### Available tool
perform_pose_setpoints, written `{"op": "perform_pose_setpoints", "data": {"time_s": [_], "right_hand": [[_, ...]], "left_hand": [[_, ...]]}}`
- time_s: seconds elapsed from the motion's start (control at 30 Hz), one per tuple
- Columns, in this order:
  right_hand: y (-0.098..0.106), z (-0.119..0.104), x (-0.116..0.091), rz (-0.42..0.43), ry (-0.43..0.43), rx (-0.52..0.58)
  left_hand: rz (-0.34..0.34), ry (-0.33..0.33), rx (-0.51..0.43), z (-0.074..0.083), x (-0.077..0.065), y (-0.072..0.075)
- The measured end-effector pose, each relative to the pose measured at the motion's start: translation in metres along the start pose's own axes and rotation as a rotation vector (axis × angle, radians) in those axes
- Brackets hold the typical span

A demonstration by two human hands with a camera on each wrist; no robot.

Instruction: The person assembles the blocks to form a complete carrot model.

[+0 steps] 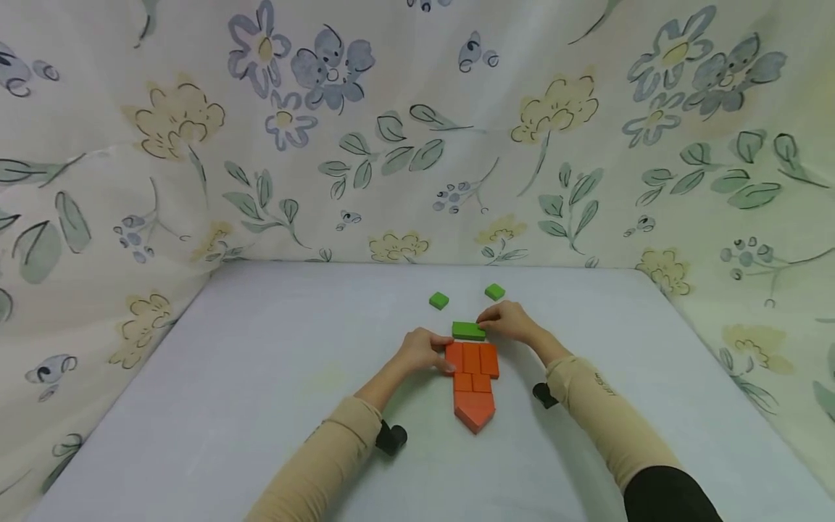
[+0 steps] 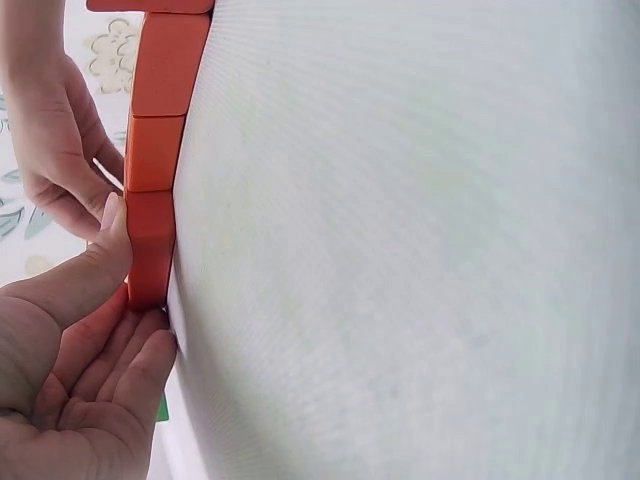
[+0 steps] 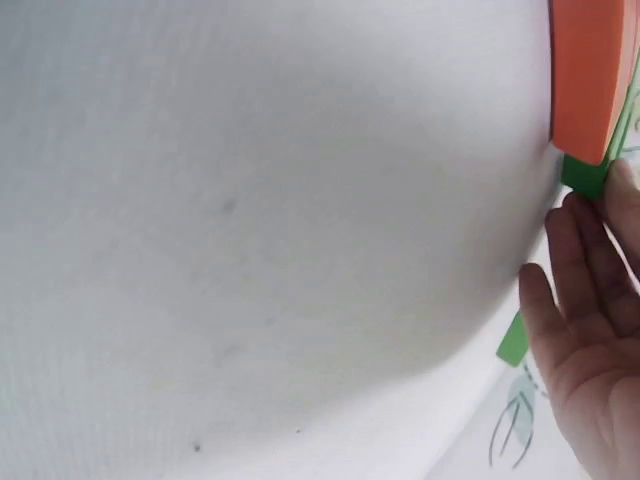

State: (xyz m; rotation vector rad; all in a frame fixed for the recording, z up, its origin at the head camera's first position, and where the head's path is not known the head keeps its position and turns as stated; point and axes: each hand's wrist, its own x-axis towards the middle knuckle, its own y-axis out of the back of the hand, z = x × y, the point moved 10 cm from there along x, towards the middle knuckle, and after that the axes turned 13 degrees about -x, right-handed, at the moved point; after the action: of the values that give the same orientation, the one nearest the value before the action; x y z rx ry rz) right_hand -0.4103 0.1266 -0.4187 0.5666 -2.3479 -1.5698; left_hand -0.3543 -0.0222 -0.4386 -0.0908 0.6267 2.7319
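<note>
Orange blocks lie together on the white table: three in the upper row, two smaller ones below, and a pointed orange block (image 1: pixel 474 409) at the near end. My left hand (image 1: pixel 420 350) holds the upper row's left orange block (image 1: pixel 454 357) between thumb and fingers; the left wrist view shows the thumb against this block (image 2: pixel 150 245) and fingers at its far end. Just beyond the row lies a long green block (image 1: pixel 466 331), whose right end my right hand (image 1: pixel 511 322) pinches. In the right wrist view, an orange block partly hides the green block (image 3: pixel 583 176).
Two small green blocks, one on the left (image 1: pixel 439 300) and one on the right (image 1: pixel 495 291), lie farther back on the white table (image 1: pixel 261 377). Floral cloth (image 1: pixel 391 145) hangs behind the table and along its sides. A black device (image 1: pixel 391 438) sits under the left wrist, another (image 1: pixel 544 395) under the right.
</note>
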Motion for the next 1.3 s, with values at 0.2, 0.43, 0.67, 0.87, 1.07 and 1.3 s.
{"op": "perform_pose_setpoints", "data": {"time_s": [0.2,0.43,0.67,0.87,1.07,1.3], "right_hand": [[-0.002,0.003,0.0,-0.024,-0.06,0.013],[-0.008,0.007,0.001,-0.081,-0.087,0.043],[-0.01,0.007,0.003,-0.107,-0.075,0.043],[0.014,0.018,0.004,0.086,-0.16,0.033],[0.049,0.045,-0.007,0.412,-0.426,0.108],[0.024,0.085,0.02,0.254,-0.475,0.112]], "left_hand": [[-0.008,-0.004,0.001,0.0,0.001,0.001],[0.008,-0.005,0.012,-0.003,0.003,0.003],[0.01,0.005,0.005,-0.004,0.003,0.004],[-0.005,0.014,-0.006,-0.005,0.003,0.001],[-0.004,0.002,0.0,-0.001,0.001,0.001],[-0.001,0.012,-0.016,-0.003,0.0,0.0]]}}
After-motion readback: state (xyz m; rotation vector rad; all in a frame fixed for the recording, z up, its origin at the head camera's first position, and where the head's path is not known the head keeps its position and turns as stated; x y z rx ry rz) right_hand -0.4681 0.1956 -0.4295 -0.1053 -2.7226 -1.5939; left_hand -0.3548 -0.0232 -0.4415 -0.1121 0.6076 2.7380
